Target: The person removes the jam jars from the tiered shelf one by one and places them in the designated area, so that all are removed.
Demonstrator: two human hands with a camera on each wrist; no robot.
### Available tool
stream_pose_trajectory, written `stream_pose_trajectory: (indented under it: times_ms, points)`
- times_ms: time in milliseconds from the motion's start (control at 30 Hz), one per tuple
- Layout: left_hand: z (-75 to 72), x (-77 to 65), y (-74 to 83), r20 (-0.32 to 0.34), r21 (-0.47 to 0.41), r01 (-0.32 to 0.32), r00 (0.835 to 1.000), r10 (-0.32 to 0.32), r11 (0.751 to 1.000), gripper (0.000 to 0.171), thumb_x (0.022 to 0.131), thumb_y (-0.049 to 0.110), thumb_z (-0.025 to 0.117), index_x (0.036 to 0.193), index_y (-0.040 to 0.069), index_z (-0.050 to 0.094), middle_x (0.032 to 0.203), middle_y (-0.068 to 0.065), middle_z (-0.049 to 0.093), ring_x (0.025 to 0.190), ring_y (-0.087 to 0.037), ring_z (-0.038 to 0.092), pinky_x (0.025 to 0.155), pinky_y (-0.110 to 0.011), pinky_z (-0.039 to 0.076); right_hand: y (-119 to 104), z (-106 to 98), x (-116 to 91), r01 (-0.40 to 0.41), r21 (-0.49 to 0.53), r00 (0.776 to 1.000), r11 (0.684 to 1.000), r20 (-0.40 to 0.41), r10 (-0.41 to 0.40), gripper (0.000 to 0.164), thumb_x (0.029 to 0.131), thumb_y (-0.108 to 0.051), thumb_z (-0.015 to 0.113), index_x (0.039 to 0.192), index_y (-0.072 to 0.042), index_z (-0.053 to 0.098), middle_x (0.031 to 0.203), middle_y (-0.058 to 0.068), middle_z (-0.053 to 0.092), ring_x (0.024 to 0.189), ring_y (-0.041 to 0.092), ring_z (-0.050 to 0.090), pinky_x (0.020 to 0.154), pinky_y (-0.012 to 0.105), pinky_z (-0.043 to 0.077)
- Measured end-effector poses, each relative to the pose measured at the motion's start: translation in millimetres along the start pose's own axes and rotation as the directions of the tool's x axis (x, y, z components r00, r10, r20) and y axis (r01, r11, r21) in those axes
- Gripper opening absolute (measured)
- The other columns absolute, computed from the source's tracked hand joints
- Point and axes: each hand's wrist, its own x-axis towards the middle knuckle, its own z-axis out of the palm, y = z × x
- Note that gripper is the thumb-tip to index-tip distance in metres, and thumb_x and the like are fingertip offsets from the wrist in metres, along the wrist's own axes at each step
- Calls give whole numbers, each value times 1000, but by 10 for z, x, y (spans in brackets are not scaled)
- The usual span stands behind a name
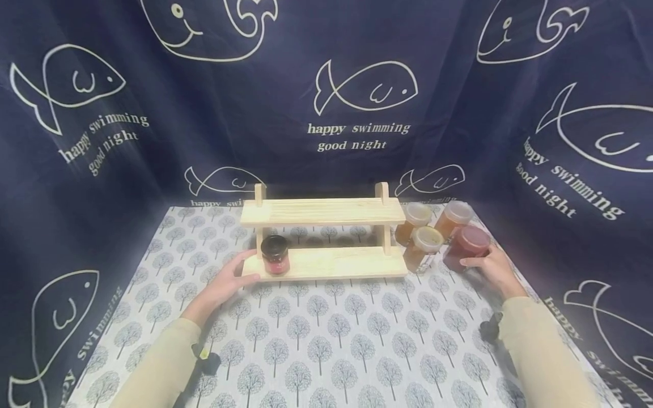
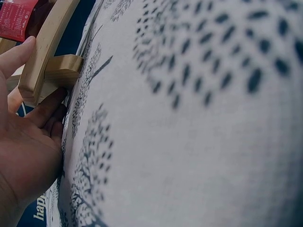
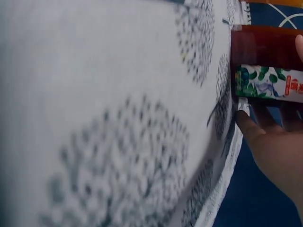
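A two-tier wooden shelf stands on the cloth. My left hand grips the left end of its lower board, fingers spread around the edge; the left wrist view shows that hand against the board's end. Beside it on the lower board sits a small black-lidded jar with a red label. At the right, my right hand holds a jar of dark red contents, thumb in front. In the right wrist view, that jar bears a leafy label, and some fingers are hidden behind it.
Several amber jars with pale lids cluster right of the shelf: one in front, one behind it, another at the back right. A tree-print cloth covers the table. Dark blue fish-print curtains enclose it.
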Motion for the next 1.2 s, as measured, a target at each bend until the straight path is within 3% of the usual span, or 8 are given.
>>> stream_pose_trajectory:
  times_ms: [133,333,567,733,800,933,1033,1200]
  points:
    - [1,1,-13,5,12,-10,1000,10,1000,75,92,29,73,156,16,35,160,-14,32,145,-40,29,118,-67,11,17,-66,-51,72,139,995,988,60,-81,73,88,-9,76,148,4,37,113,0,58,96,5,53,80,18,46]
    - [-1,-9,2,10,0,-15,1000,15,1000,76,92,27,73,156,15,34,160,-16,32,144,-41,31,117,-67,13,-129,-184,-123,113,491,988,864,34,-149,82,96,2,62,162,-14,18,156,3,39,132,2,42,108,11,33]
    - [-8,-19,7,12,-10,-3,1000,3,1000,78,91,28,74,157,16,33,161,-15,30,144,-42,30,117,-68,13,-732,-133,-157,264,220,942,939,-268,-201,78,86,-1,75,155,-11,39,160,14,36,147,13,31,121,25,21]
    - [0,-22,6,17,-16,-7,1000,7,1000,78,91,28,74,157,15,33,161,-16,30,144,-43,30,116,-69,13,-1362,84,-371,387,165,884,907,-346,-314,73,76,9,78,143,0,53,152,18,45,135,14,44,106,16,40]
    - [6,-20,8,15,-17,-3,1000,3,1000,78,91,27,74,157,16,33,161,-15,30,144,-42,31,117,-68,14,-1591,217,-473,464,147,852,874,-344,-394,70,72,15,78,138,7,55,148,22,47,131,15,47,95,13,47]
    - [13,-25,25,15,-21,4,1000,-3,1000,78,90,28,74,156,17,34,161,-14,31,143,-41,33,117,-67,17,-1907,511,-627,576,113,803,810,-266,-534,66,70,16,77,132,13,54,141,28,50,129,13,45,109,26,38]
    - [17,-33,39,12,-23,15,1000,-15,1000,78,90,30,75,156,19,35,160,-13,32,141,-40,36,117,-66,18,-2058,730,-702,617,102,783,780,-182,-595,66,69,16,79,131,12,56,137,29,53,128,19,47,115,43,34]
    - [18,-39,30,10,-9,14,1000,-14,1000,79,91,31,73,157,18,33,161,-13,31,143,-41,33,117,-67,15,-2221,1056,-774,616,187,785,765,-66,-616,68,69,18,78,132,12,54,137,29,52,124,37,49,105,43,44]
